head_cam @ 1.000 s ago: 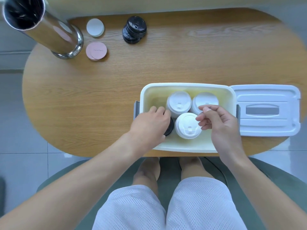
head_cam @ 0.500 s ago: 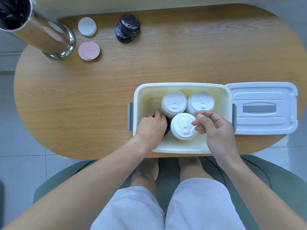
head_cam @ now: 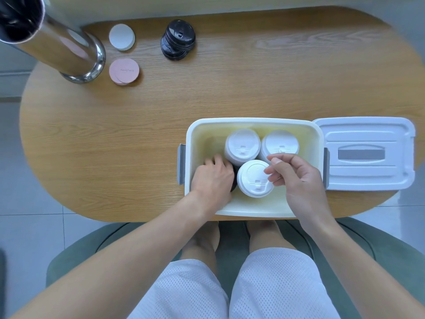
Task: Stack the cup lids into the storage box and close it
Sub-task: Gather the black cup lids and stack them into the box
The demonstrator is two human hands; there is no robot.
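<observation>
Two hands inside the storage box

Left hand (head_cam: 213,178) curls over a black lid stack (head_cam: 234,180), mostly hidden; right hand (head_cam: 296,178) hovers loosely curled, empty, by three white lid stacks (head_cam: 255,178) in the storage box (head_cam: 253,122). Light, thin lids likely flex; grip stacks by the rims.

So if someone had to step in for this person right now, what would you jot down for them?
Left hand: inside the storage box, lowered onto a black lid stack that it mostly hides; grip unclear.
Right hand: fingers loosely curled above the box, holding nothing.
Done: three white lid stacks stand in the box.
Left: settle the black stack, fetch the other black lids from the table's far side, then fit the box lid, which lies right of the box.
</observation>
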